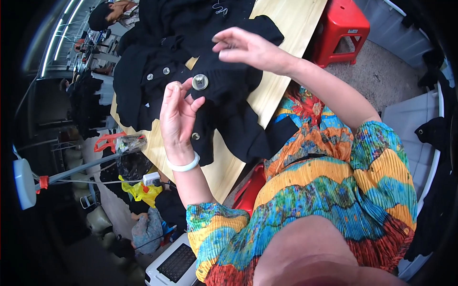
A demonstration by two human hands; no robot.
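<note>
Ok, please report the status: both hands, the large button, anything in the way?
Left hand at large button, grip unclear. Right hand raised over black garment, apart from button; cannot tell if holding anything. Button's face visible, nothing across it.

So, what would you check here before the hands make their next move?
1. Large button in plain view: ok.
2. Left hand close to the button: ok.
3. Right hand holding something fine: cannot tell, too small to see.
4. Black cloth resting on the wooden table: ok.
5. Cloth free of loose thread: not ok, pale thread lies on its far part.
</note>
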